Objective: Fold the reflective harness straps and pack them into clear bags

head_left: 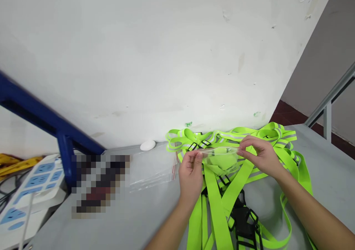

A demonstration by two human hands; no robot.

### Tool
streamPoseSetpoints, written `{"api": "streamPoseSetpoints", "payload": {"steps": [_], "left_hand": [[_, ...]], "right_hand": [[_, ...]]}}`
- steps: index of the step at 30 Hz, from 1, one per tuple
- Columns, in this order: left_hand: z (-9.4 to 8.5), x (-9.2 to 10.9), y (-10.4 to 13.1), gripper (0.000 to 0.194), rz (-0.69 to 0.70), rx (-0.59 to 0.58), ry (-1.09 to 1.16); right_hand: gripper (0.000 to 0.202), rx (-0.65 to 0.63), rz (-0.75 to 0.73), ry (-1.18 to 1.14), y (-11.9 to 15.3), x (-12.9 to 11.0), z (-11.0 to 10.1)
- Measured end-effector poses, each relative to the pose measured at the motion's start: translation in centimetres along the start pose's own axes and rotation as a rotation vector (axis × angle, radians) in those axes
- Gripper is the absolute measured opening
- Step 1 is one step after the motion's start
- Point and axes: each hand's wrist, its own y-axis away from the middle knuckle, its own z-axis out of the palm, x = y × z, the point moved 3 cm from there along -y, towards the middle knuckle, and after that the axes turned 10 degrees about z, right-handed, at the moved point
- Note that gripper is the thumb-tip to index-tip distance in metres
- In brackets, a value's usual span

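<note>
Between my two hands a clear plastic zip bag point(222, 161) with folded neon-green strap inside is stretched by its top edge. My left hand point(192, 172) pinches the left end of that edge, and my right hand point(257, 156) pinches the right end between thumb and finger. Beneath and behind the bag lies a pile of neon-green reflective straps point(216, 205) with grey stripes. A black plastic buckle point(245, 220) sits among the straps in front of my hands. Several flat clear bags point(152, 168) with red edge lines lie left of my left hand.
A white oval object point(148, 145) rests by the wall point(138, 58). White power strips point(41, 183) with blue sockets stand at the left, beyond a blue metal frame point(62, 143). A pixelated patch covers something on the grey tabletop point(133, 220). A grey metal rail point(327, 113) is at the right.
</note>
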Motion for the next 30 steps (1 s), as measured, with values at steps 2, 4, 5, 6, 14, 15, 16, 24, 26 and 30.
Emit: {"api": "streamPoseSetpoints", "payload": {"steps": [2,4,5,6,14,15,16,24,26,30], "left_hand": [[0.0,0.1,0.0,0.032,0.000,-0.008,0.000],[0.0,0.1,0.0,0.032,0.005,-0.016,-0.002],[0.0,0.1,0.0,0.032,0.008,-0.017,-0.004],[0.0,0.2,0.0,0.031,0.014,-0.018,-0.007],[0.3,0.7,0.3,0.025,0.045,-0.120,0.042],[0.4,0.8,0.3,0.024,0.056,-0.123,0.033],[0.4,0.9,0.4,0.022,0.070,-0.125,0.022],[0.3,0.9,0.4,0.016,0.103,-0.109,0.017],[0.3,0.9,0.4,0.015,0.111,-0.107,0.030],[0.2,0.8,0.3,0.015,0.105,-0.102,0.030]], "right_hand": [[0.007,0.007,0.008,0.000,0.0,0.0,0.1],[0.008,0.022,0.009,0.002,0.1,-0.1,0.1],[0.009,0.032,0.006,0.004,0.1,-0.2,0.1],[0.011,0.041,0.003,0.009,0.1,-0.3,0.1],[0.008,0.017,0.012,0.032,0.0,-0.5,0.2],[0.005,0.004,0.010,0.028,0.0,-0.5,0.2],[0.007,-0.008,0.001,0.029,0.0,-0.5,0.3],[0.004,0.026,-0.063,0.101,0.3,-0.5,1.1],[0.007,0.034,-0.046,0.099,0.3,-0.5,1.2],[0.018,0.042,0.011,0.070,0.3,-0.4,1.0]]}}
